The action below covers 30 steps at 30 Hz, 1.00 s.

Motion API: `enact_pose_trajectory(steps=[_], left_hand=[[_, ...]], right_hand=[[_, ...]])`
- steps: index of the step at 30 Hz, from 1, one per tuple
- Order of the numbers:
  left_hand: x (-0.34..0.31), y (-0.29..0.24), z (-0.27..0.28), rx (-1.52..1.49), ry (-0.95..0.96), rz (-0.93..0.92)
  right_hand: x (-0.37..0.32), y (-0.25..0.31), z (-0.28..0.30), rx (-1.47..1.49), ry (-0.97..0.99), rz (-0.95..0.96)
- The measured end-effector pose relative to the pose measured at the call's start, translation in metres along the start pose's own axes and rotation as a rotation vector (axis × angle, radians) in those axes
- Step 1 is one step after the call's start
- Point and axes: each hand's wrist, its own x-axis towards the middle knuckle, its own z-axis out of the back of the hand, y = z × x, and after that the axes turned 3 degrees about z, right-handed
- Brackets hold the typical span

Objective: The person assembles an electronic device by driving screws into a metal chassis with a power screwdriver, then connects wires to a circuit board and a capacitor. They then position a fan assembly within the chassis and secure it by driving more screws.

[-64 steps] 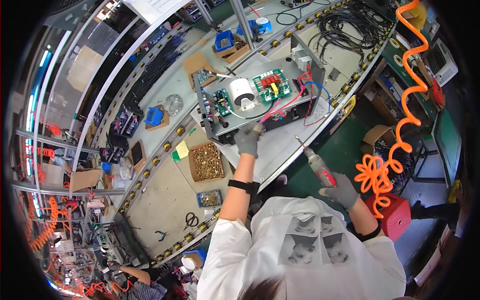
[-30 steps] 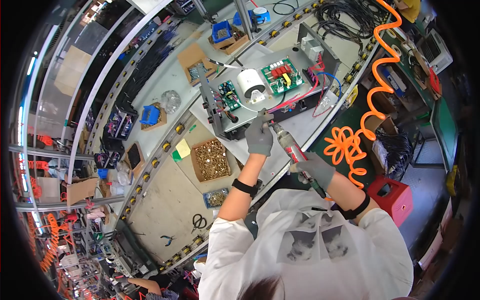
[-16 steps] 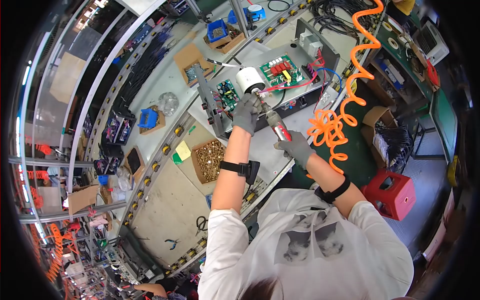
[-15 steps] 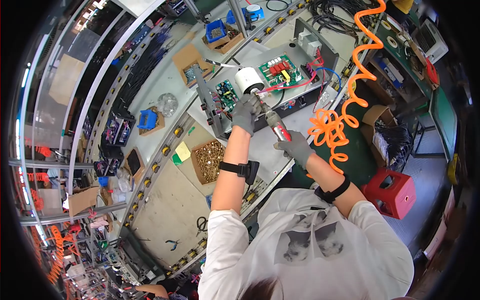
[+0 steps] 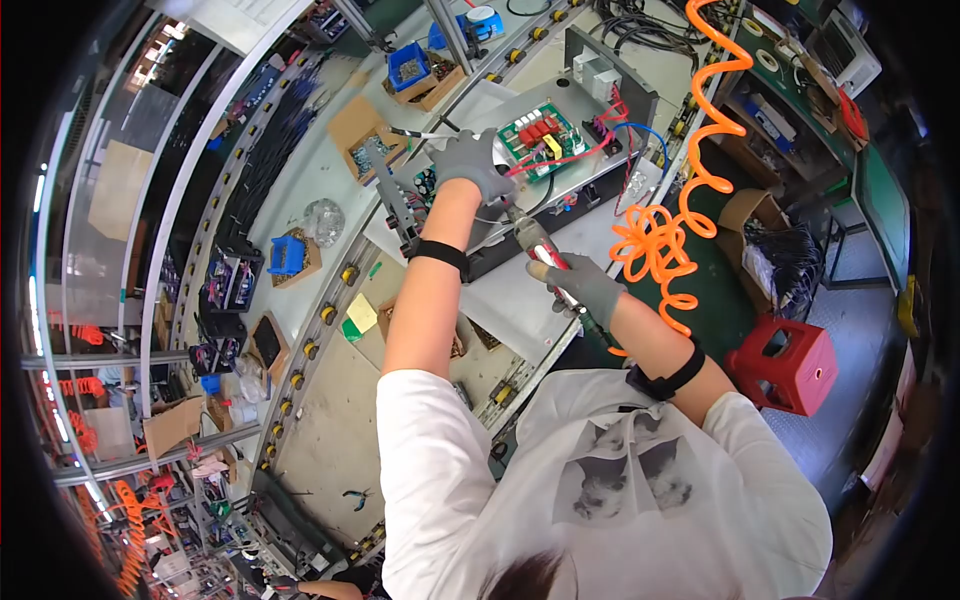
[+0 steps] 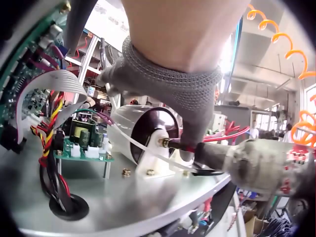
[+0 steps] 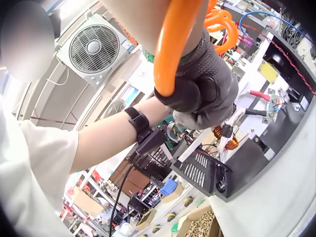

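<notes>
From the head camera, the right hand [image 5: 588, 287], in a grey glove, grips a grey-and-red cylindrical power screwdriver [image 5: 532, 238], its nose aimed into the grey sheet-metal chassis [image 5: 555, 92]. The left hand [image 5: 468, 166], gloved alike, lies over the work with its fingers extended, just beside a green circuit board [image 5: 540, 142] with red components. The left wrist camera shows what lies beneath: a white cylinder with a dark end face [image 6: 142, 124], set on its side on the chassis plate, and a white upright bracket [image 6: 154, 160] at that end. The dark bit [image 6: 183, 147] meets a brass-coloured bolt [image 6: 163, 142] at the top of the bracket; one left digit hangs close by the bit, though whether it presses there I cannot tell. The step in hand looks like driving this bolt to fasten cylinder and bracket together. The next move probably calls for keeping the bit square on the bolt head and the cylinder steady until it seats; a slanted bit could slip off. In the right wrist view, the right hand's fingers are curled tightly, with a thick orange hose [image 7: 173, 54] passing before them; the screwdriver's tip cannot be made out there.
</notes>
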Motion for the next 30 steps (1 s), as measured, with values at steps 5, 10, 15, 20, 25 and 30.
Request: enact_pose_trajectory(steps=[5, 10, 15, 20, 25, 30], left_hand=[[0.019, 0.015, 0.002, -0.099, 0.095, -0.120], [0.026, 0.014, 0.000, -0.134, 0.118, -0.128], [0.025, 0.014, -0.001, -0.128, 0.103, -0.130], [0.021, 0.013, 0.001, -0.127, 0.085, -0.109], [0.023, 0.013, -0.001, -0.111, 0.056, -0.121], [0.021, 0.013, 0.003, -0.114, 0.093, -0.107]], right_hand=[[0.002, -0.002, -0.007, 0.141, 0.053, -0.054], [-0.003, 0.005, -0.016, 0.094, 0.015, -0.056], [0.000, 0.000, -0.019, 0.072, 0.000, -0.032], [0.005, 0.002, -0.015, 0.023, -0.019, -0.029], [0.006, 0.002, -0.019, 0.024, -0.037, -0.027], [0.006, 0.005, -0.020, 0.035, -0.046, -0.038]])
